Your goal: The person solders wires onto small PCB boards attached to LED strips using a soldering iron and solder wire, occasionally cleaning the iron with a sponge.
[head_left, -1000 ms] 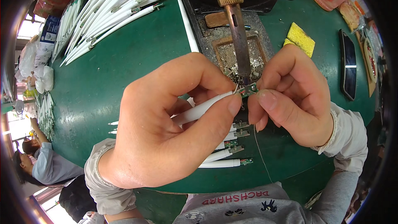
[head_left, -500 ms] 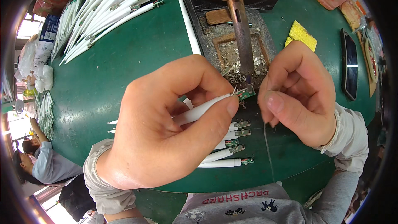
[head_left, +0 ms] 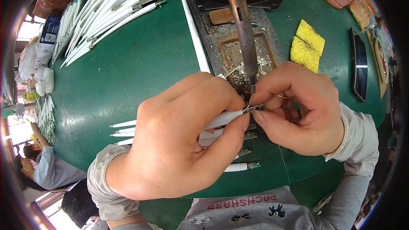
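Observation:
My left hand is closed round a white pen-shaped tube, holding it level with its wired end to the right. At that end, the thumb and forefinger of my right hand pinch the small circuit board, mostly covered by the fingers. A fine wire, perhaps solder, hangs below my right hand; a short piece shows within its curled fingers. Just above the fingertips stands the dark tip of a soldering iron, fixed pointing downward. Whether tip and board touch cannot be made out.
Several similar white tubes lie beneath my hands, and a large pile sits at far left. Behind the iron is a solder-flecked tray. A yellow sponge and phone lie right. Another person sits far left.
My right hand has moved left and down to the tube's end, where its fingers now pinch the board. My left hand has shifted slightly right and lower, taking the board off the iron's tip.

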Motion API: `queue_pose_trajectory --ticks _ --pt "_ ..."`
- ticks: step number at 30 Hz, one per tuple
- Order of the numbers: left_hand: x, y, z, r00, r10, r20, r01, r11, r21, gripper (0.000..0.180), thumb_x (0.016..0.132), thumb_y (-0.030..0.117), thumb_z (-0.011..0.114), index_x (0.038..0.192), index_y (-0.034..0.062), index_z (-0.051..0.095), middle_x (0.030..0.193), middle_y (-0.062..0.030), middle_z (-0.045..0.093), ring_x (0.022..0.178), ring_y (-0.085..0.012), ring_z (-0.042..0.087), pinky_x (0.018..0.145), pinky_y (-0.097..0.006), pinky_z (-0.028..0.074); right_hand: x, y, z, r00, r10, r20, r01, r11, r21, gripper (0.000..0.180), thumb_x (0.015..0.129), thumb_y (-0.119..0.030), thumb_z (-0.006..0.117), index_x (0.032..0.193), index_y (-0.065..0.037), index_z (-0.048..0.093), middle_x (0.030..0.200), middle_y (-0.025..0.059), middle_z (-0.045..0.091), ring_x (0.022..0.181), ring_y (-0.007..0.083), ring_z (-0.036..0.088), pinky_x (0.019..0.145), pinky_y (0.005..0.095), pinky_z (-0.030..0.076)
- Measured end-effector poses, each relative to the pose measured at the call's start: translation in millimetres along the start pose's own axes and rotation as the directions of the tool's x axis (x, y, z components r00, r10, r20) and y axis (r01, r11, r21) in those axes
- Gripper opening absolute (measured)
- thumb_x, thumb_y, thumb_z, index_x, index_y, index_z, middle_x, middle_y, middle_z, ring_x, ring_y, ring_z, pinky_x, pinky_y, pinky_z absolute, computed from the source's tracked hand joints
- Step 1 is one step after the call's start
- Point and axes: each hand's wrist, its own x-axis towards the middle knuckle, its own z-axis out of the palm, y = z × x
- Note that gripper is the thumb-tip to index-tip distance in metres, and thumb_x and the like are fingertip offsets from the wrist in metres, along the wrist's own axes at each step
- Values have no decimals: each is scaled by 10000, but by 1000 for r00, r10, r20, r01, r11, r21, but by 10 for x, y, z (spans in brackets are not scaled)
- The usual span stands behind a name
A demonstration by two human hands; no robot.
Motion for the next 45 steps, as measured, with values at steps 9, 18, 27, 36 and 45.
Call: queue_pose_trajectory --ticks 9,18,27,36,45 --pt "-8 -12 17 1000 13 -12 -14 1000 -15 98 694 -57 601 783 -32 568 722 -100 564 612 -141 542 531 -224 396 15 5 5 990 138 -4 -134 970 203 146 729 -16 623 865 -10 568 629 -3 512 478 26 435 411 189 286" --pt "-18 62 8 998 -54 45 52 998 40 111 681 -51 626 777 -19 580 754 -90 565 603 -125 544 499 -219 413 45 115 43 911 -412 -33 394 889 -233 215 661 11 673 857 -24 592 575 11 499 408 112 450 367 232 304" --pt "52 127 -156 862 -382 332 489 799 -350 153 746 -31 641 882 -52 576 836 -69 573 774 -118 552 672 -223 449 32 206 28 666 -745 -27 652 600 -463 238 621 -41 706 827 -25 586 573 23 493 384 142 438 324 249 282" --pt "96 98 -168 874 -409 263 482 799 -360 109 761 -14 626 849 -32 563 800 -58 575 716 -76 525 630 -198 410 -89 140 5 975 -199 -98 204 978 41 206 854 -127 540 923 -3 391 669 88 484 549 134 458 513 247 380" --pt "118 95 -146 900 -425 100 427 809 -405 116 779 37 616 849 -21 543 708 -41 578 539 -35 474 450 -158 335 -18 66 -19 999 42 -25 -33 952 304 225 881 -163 501 956 -23 342 721 80 479 572 99 456 521 218 381"
